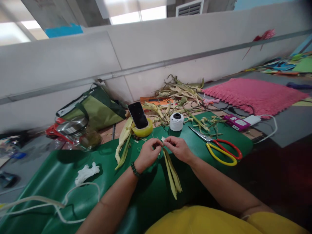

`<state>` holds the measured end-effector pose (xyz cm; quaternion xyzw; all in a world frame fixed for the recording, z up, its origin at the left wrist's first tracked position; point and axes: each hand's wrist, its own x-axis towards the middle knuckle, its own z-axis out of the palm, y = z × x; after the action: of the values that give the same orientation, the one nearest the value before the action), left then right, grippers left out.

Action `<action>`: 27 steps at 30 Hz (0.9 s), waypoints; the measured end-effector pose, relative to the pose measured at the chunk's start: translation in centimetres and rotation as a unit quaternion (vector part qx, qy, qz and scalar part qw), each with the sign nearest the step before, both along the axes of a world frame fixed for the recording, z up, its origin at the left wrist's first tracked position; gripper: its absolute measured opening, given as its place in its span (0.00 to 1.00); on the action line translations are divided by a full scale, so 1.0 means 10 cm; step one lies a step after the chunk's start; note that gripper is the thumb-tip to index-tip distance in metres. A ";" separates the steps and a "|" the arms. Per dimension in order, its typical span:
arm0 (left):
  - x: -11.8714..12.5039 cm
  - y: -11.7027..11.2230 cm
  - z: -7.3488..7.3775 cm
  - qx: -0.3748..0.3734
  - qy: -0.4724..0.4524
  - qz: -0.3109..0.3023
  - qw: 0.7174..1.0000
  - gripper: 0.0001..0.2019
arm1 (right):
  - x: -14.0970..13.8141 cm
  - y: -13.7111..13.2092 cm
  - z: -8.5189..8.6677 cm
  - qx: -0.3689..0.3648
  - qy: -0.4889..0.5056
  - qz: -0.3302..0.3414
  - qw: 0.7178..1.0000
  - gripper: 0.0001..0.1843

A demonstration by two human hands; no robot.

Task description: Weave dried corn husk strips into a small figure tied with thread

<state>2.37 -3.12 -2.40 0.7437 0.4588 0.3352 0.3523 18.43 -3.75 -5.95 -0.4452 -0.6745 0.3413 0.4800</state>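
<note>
Two hands (149, 154) (179, 149) pinching pale husk strips (171, 177), green mat (58, 169) beneath, white wall (80, 61) behind, pink cloth (253, 94) at right

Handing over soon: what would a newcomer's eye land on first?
Probably the scissors with red and yellow handles, at the right of the green mat. The bright pink cloth, upper right, also stands out. At center, the left hand and right hand pinch the top of pale husk strips.
</note>
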 end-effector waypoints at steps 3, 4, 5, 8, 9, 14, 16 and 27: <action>-0.02 0.01 0.06 -0.144 -0.077 -0.043 0.986 0.04 | 0.00 0.00 0.00 0.003 -0.010 0.000 1.000 0.13; -0.02 0.01 0.07 -0.173 -0.096 -0.048 0.979 0.04 | 0.00 0.00 0.00 0.004 -0.013 0.001 1.000 0.13; -0.03 0.01 0.08 -0.189 -0.108 -0.051 0.975 0.04 | 0.00 0.00 0.00 0.006 -0.014 0.002 1.000 0.13; -0.04 0.02 0.07 -0.174 -0.107 -0.057 0.977 0.04 | -0.01 -0.01 0.01 0.011 -0.012 0.008 1.000 0.14; -0.03 0.03 0.06 -0.154 -0.099 -0.056 0.982 0.05 | -0.01 -0.01 0.02 0.011 -0.012 0.011 1.000 0.14; -0.03 0.08 -0.05 -0.037 -0.064 0.007 0.997 0.05 | 0.00 -0.01 0.04 0.003 -0.017 0.026 1.000 0.13; -0.04 0.09 -0.07 -0.007 -0.046 0.036 0.998 0.05 | 0.00 -0.01 0.04 0.000 -0.018 0.024 1.000 0.13; -0.05 0.00 0.06 -0.012 -0.016 0.034 0.999 0.09 | 0.01 0.01 0.02 -0.009 0.000 0.024 1.000 0.13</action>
<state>1.90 -3.15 -1.76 0.7179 0.4821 0.3531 0.3570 18.53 -3.63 -5.79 -0.4328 -0.6818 0.3591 0.4678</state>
